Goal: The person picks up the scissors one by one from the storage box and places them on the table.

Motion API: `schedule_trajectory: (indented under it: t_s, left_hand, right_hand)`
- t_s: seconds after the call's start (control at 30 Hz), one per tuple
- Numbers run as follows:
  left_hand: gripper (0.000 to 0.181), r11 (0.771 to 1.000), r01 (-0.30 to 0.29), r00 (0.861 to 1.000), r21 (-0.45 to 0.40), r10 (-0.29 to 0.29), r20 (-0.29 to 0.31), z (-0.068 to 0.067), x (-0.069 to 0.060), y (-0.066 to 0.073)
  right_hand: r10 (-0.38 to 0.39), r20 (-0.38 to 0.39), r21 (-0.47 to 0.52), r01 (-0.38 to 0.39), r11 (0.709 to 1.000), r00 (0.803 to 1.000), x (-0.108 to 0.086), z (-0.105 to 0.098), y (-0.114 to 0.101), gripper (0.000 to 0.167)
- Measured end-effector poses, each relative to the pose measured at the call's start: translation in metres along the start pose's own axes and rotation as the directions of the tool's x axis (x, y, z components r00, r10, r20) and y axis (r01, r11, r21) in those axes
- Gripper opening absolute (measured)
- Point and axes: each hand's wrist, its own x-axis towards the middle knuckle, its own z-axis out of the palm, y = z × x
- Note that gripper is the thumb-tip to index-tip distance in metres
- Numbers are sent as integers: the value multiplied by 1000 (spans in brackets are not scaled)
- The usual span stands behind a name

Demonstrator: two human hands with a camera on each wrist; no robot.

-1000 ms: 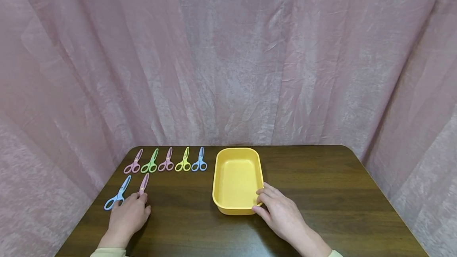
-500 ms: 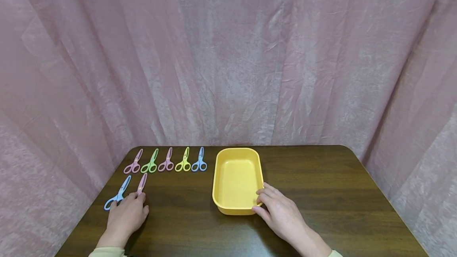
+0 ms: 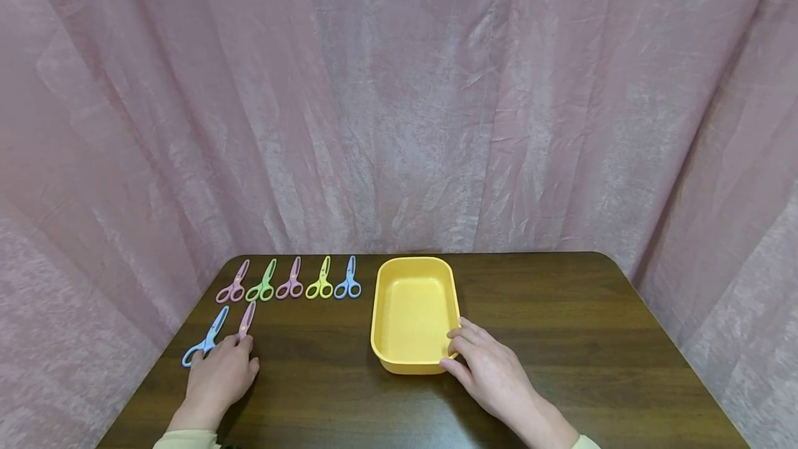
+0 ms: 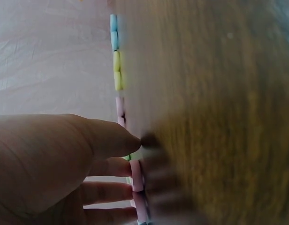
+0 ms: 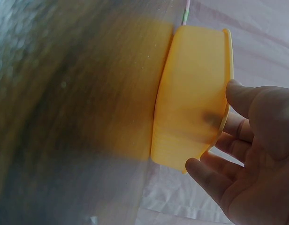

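In the head view my left hand (image 3: 221, 374) lies over the handles of a pair of pink scissors (image 3: 247, 317), whose blade points away. The left wrist view shows its fairly straight fingers touching the pink handles (image 4: 137, 176), with the thumb apart from them near the tabletop. Just left of them lies a pair of light blue scissors (image 3: 217, 326), partly behind the hand. My right hand (image 3: 495, 373) holds the near right corner of a yellow rectangular box (image 3: 414, 368), thumb on the near rim and fingers along the right side, as the right wrist view (image 5: 193, 89) also shows.
A row of scissors stretches along the table's far left: pink (image 3: 231, 292), green (image 3: 260, 290), another pink (image 3: 290, 289), yellow (image 3: 320, 288) and blue (image 3: 348, 287). The brown wooden table (image 3: 573, 324) has rounded far corners. Pink curtains (image 3: 399, 102) hang around it.
My left hand and the pink scissors under it have shifted slightly left, towards the light blue pair. The right hand and the box have stayed put.
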Motion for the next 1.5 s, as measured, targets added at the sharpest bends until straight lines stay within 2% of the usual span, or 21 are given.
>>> schedule_trajectory:
  t_s: [0.37,1.1,1.5]
  left_hand:
    - [44,1000,5,1000,-1,-5,14,-1,1,-1]
    - [41,1000,4,1000,-4,-4,-2,-1,1,-3]
    - [37,1000,-15,998,14,16,-53,1,-1,-4]
  right_hand:
    - [-7,-4,2,7,1000,1000,1,0,0,21]
    - [-1,3,1,1,1000,1000,1,1,-1,22]
    - [6,11,6,-6,1000,1000,2,1,-2,21]
